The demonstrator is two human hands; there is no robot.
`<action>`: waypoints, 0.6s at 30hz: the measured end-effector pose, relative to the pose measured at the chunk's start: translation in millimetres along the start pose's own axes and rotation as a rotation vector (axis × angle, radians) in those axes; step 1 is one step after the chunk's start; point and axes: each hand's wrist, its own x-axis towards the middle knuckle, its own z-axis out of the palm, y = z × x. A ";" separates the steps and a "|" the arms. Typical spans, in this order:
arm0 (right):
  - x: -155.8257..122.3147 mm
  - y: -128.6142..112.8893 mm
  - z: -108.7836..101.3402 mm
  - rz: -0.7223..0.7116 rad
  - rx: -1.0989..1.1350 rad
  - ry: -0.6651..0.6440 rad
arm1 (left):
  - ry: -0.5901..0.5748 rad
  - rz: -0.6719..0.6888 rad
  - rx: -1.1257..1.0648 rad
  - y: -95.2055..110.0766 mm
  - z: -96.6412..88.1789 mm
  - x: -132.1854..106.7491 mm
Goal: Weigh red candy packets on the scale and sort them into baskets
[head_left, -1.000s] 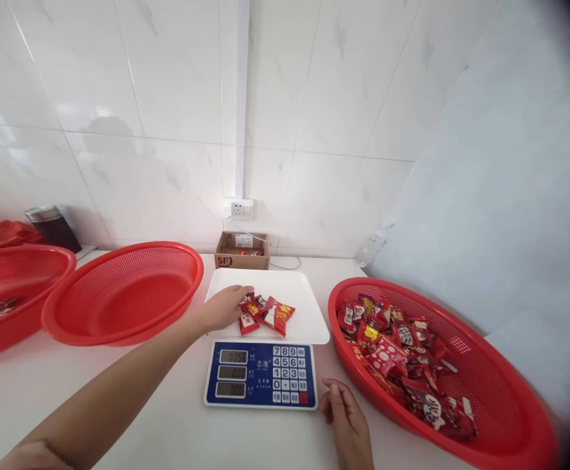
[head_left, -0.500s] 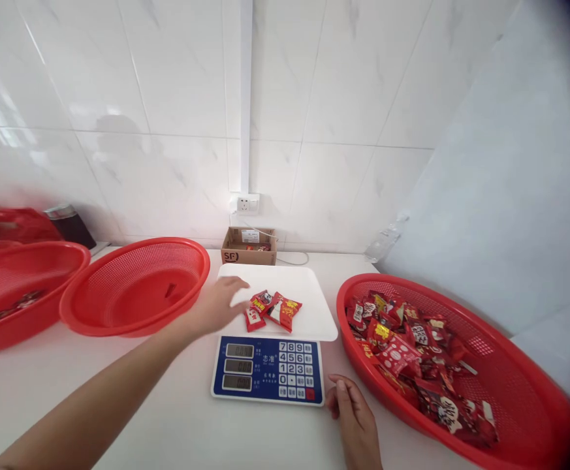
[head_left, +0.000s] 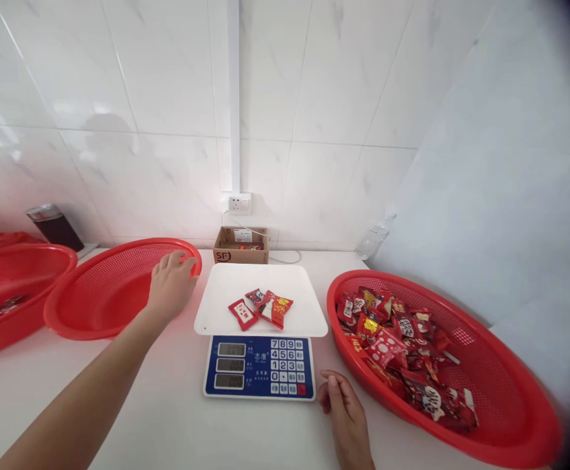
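Observation:
My left hand (head_left: 171,284) hovers over the right rim of the middle red basket (head_left: 83,328), fingers curved and apart, with nothing visible in them. Three small red snack packets (head_left: 275,309) lie close together on the white pan (head_left: 221,281) of a digital scale (head_left: 260,386). Beside the lower right corner of its blue keypad panel, my right hand (head_left: 346,411) rests on the table with fingers loosely curled in and nothing visible in them. To the right, a large red basket (head_left: 505,385) holds a heap of red snack packets (head_left: 407,339).
Another red basket (head_left: 25,320) with a few packets stands at the far left, near a dark bottle (head_left: 57,228). Behind the scale sit a cardboard box (head_left: 240,251) and a wall socket (head_left: 238,203) with a cable. A clear plastic bottle (head_left: 375,238) leans at the back right.
My left hand has moved left from the packets on the scale to the middle basket. The leftmost packet now lies flatter and further left. My right hand stays beside the scale.

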 end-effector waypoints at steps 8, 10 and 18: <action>1.3 3.3 -0.6 0.004 -0.007 -0.006 | -0.428 0.545 -0.501 53.1 19.6 -32.2; -0.1 0.2 -1.1 -0.001 -0.007 -0.004 | -0.459 0.564 -0.499 63.8 22.9 -31.6; -1.7 -6.6 -0.3 0.011 0.007 0.011 | -0.351 0.204 -0.203 36.5 1.0 -9.2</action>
